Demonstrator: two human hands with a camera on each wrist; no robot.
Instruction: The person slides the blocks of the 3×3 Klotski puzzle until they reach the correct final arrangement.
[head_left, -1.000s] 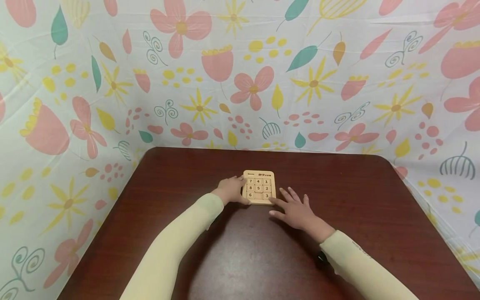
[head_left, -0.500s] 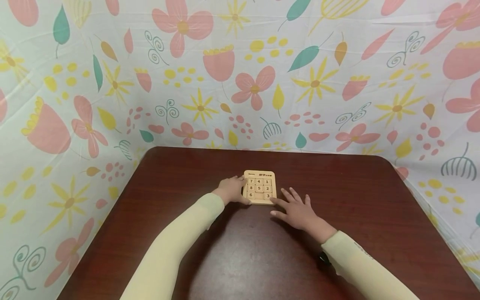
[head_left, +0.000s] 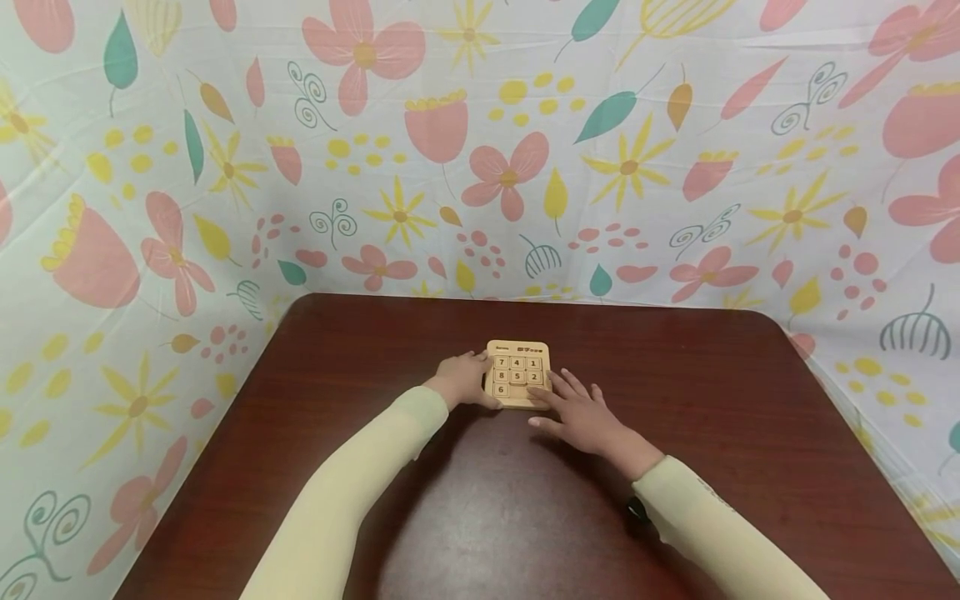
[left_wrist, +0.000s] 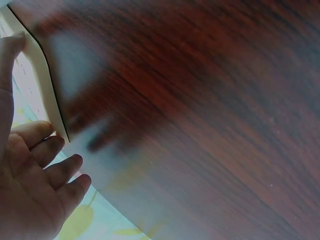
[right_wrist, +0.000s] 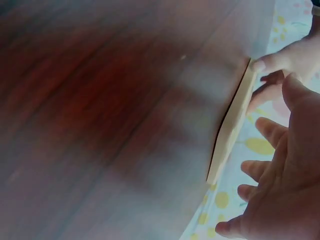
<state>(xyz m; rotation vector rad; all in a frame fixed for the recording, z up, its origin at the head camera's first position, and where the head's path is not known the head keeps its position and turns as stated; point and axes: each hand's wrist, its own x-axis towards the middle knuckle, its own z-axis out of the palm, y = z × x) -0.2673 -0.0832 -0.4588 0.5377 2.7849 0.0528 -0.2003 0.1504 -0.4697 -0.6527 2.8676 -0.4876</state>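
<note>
A wooden number slide puzzle (head_left: 517,369) lies flat on the table, its tiles showing 7, 4, 1, then 8, 5, 2, with 6 at bottom left. My left hand (head_left: 461,380) holds its left side, thumb at the near corner and a finger on the left edge. In the left wrist view, the thumb (left_wrist: 7,60) and index finger rest along the pale rim. My right hand (head_left: 588,419) spreads over the near right corner. Its index fingertip touches the bottom row and hides the tile there. The right wrist view shows the puzzle's edge (right_wrist: 231,127) beside the extended right fingers (right_wrist: 272,131).
A dark red-brown table (head_left: 480,508) with rounded far corners carries the puzzle near its far side. Behind and to the left and right hangs a white cloth (head_left: 450,233) printed with flowers and leaves.
My right hand has shifted left and slightly forward, its index finger moving from the puzzle's right edge onto the bottom row, over tile 3's place. The left hand stays in place.
</note>
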